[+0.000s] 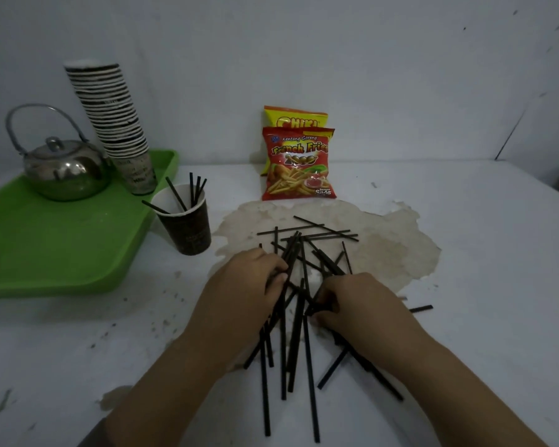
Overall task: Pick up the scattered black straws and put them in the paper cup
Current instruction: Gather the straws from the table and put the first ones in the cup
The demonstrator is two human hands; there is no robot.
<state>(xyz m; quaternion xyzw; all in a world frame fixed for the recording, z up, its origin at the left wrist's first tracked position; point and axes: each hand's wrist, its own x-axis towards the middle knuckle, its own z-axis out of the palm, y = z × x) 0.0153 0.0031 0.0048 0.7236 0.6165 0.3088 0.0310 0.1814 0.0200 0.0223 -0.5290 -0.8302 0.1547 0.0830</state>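
Several black straws (307,253) lie in a loose pile on the white table, spreading from the stained patch toward me. A dark paper cup (188,227) stands upright left of the pile and holds several straws. My left hand (249,285) rests on the pile's left side, its fingers curled around a few black straws. On the pile's right side my right hand (359,304) has its fingers closed over other straws. Both hands lie low on the table, and parts of the pile are hidden under them.
A green tray (46,253) at the left carries a metal teapot (62,169) and a tall stack of paper cups (117,124). Two snack bags (299,162) lean on the back wall. One straw (420,308) lies apart at the right.
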